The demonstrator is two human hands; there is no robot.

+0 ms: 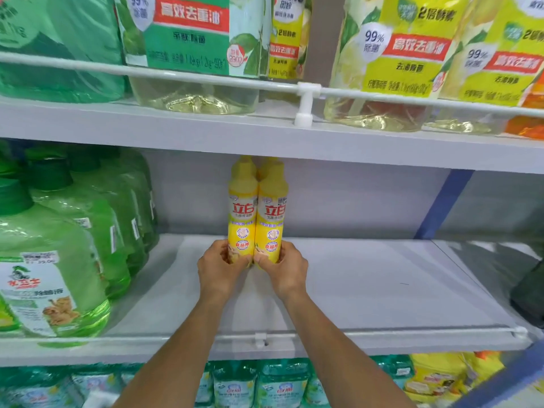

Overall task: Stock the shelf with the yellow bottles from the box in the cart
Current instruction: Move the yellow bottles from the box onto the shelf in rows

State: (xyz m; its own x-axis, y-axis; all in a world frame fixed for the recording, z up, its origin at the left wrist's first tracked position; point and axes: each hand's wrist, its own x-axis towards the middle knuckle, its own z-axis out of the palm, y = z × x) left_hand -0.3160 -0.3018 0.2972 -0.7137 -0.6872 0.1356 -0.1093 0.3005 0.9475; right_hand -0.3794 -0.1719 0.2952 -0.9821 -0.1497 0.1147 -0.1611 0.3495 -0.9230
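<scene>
The person stands at the middle shelf (382, 290) with both arms reaching in over the white front rail (368, 332). The left hand (219, 267) grips the lower body of the left yellow bottle (242, 207), and the right hand (287, 267) grips the right yellow bottle (272, 207) the same way, fingers curled round the bases. The two bottles stand upright and touch side by side, deep on the shelf with their caps just under the board above. The hands hide the bottoms, so I cannot tell whether the bottles rest on the shelf yet. These are the only yellow bottles I can see on this level, and grey shelf board shows to either side of them, with green jugs (59, 245) crowding the left end. I judge the stocking to be near its start, with most of the row left to fill. The box and cart are out of sight, so I cannot say how many bottles remain.
</scene>
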